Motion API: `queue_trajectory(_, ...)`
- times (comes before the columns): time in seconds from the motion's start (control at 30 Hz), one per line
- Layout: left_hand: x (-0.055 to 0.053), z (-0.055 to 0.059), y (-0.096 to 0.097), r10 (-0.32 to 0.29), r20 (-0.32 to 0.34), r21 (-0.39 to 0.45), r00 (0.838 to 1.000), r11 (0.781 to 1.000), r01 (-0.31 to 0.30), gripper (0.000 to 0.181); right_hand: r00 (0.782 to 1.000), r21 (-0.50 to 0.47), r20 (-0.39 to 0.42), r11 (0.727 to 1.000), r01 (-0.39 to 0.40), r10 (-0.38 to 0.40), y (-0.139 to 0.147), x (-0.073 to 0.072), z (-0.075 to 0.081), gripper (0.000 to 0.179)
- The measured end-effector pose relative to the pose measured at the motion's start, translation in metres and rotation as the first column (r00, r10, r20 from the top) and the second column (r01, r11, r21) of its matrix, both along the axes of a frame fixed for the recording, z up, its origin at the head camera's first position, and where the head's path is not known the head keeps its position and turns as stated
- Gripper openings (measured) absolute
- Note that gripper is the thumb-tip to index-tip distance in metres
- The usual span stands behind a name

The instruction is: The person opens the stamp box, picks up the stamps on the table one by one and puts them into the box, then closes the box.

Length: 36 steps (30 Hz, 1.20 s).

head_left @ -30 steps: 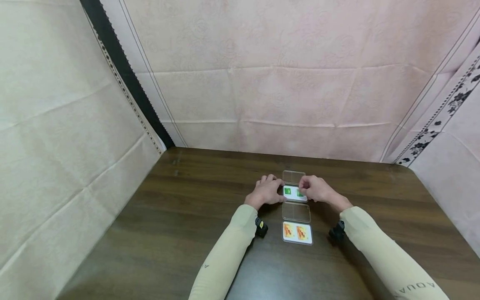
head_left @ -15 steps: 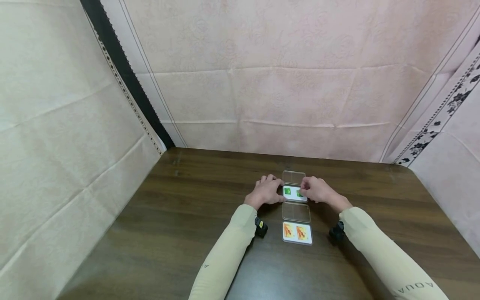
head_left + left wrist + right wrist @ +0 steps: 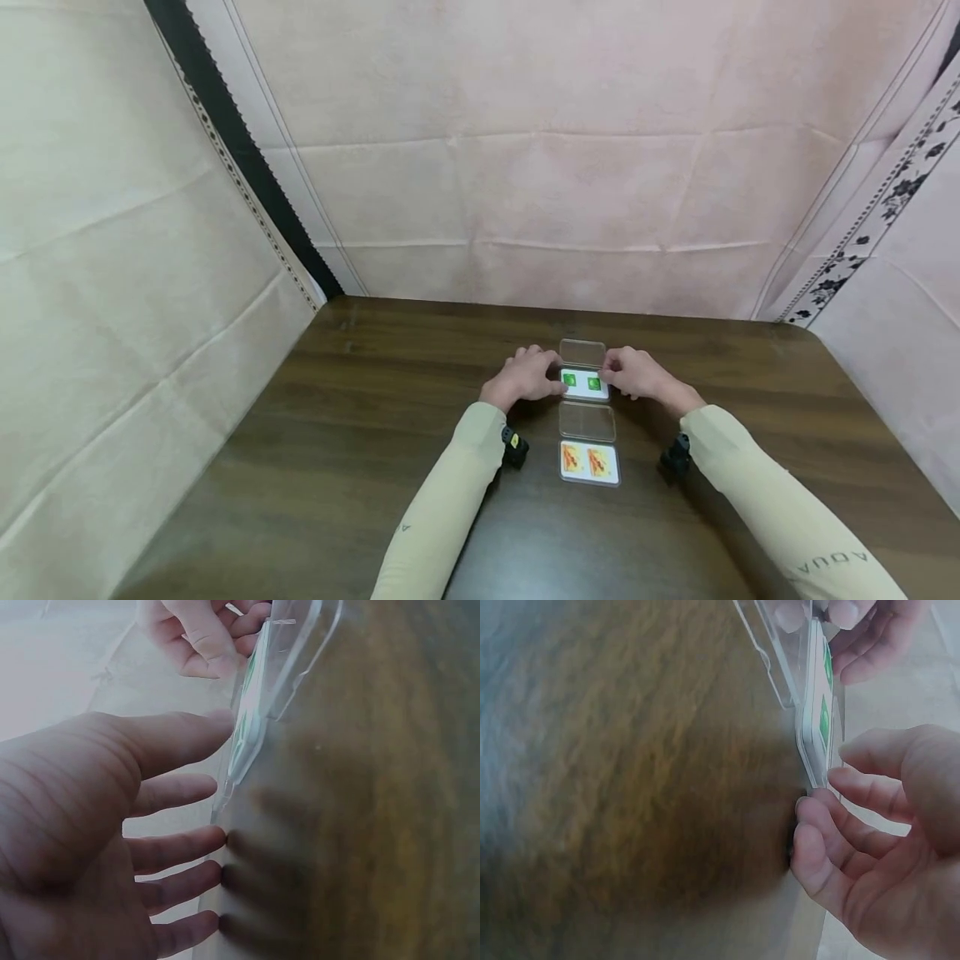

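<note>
A clear plastic case lies unfolded on the table, its lid (image 3: 582, 352) toward the back. Its white, green-patterned contents (image 3: 582, 384) lie flat in the base; in the wrist views they look like a stack of cards (image 3: 819, 720). My left hand (image 3: 527, 375) is at the left side, fingers nearly straight, with the thumb at the case edge (image 3: 244, 746). On the right, my right hand (image 3: 637, 372) has its thumb and forefinger at the near corner, slightly apart, while its other fingers bend loosely against the table.
Nearer the body, a second unfolded clear case has its lid (image 3: 587, 422) toward the back and white contents with orange-yellow pictures (image 3: 589, 462). The dark wooden table (image 3: 360, 467) spreads on both sides. Pale cloth (image 3: 480, 183) hangs behind it.
My right hand has shifted a little to the right, uncovering the right green picture. My left hand stays by the case. The head view has shifted slightly.
</note>
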<state>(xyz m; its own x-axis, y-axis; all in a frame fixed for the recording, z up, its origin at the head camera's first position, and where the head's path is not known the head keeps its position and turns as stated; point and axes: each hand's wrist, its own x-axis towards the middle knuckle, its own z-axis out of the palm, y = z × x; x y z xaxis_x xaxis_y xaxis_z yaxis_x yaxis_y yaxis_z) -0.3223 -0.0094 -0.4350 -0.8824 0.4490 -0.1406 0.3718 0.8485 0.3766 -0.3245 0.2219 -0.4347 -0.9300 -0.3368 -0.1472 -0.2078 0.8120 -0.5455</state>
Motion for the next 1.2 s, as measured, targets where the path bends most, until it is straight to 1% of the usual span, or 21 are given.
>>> queue_trajectory(0.13,-0.005,0.004,-0.002,-0.005,-0.008,0.004,1.000,1.000,0.005,0.047,1.000,-0.007,-0.010,1.000,0.015,-0.015,-0.001,-0.003,0.004,0.013)
queue_trajectory(0.33,-0.010,0.007,-0.005,0.011,0.008,0.023,1.000,1.000,-0.011,0.045,0.999,-0.029,-0.039,0.999,-0.012,0.011,-0.003,-0.010,0.004,0.010)
queue_trajectory(0.47,-0.014,0.011,-0.004,0.003,-0.006,0.019,1.000,1.000,-0.003,0.045,0.998,-0.035,-0.065,0.999,-0.013,0.011,-0.004,-0.014,0.007,0.009)
queue_trajectory(0.6,-0.019,0.016,-0.001,-0.021,-0.018,-0.022,1.000,1.000,0.021,0.044,0.998,-0.043,-0.060,0.999,-0.018,0.015,-0.005,-0.018,0.011,0.014)
queue_trajectory(0.73,-0.022,0.020,0.002,-0.047,-0.033,-0.076,0.998,0.996,0.044,0.041,0.997,-0.019,-0.061,0.999,-0.039,0.038,-0.003,-0.021,0.012,0.024)
queue_trajectory(0.87,-0.026,0.026,0.006,-0.044,-0.049,-0.124,0.998,0.992,0.038,0.041,0.994,0.036,-0.082,0.997,-0.073,0.076,-0.003,-0.026,0.013,0.037)
queue_trajectory(0.93,-0.029,0.029,0.008,-0.043,-0.050,-0.147,0.998,0.988,0.035,0.042,0.993,0.056,-0.080,0.995,-0.081,0.085,-0.003,-0.029,0.013,0.042)
queue_trajectory(1.03,-0.033,0.032,0.010,-0.046,-0.048,-0.164,0.998,0.986,0.038,0.044,0.994,0.073,-0.066,0.994,-0.079,0.084,-0.002,-0.032,0.013,0.045)
queue_trajectory(1.2,-0.037,0.036,0.017,-0.055,-0.041,-0.175,0.998,0.983,0.047,0.045,0.994,0.090,-0.055,0.992,-0.085,0.091,-0.001,-0.038,0.013,0.045)
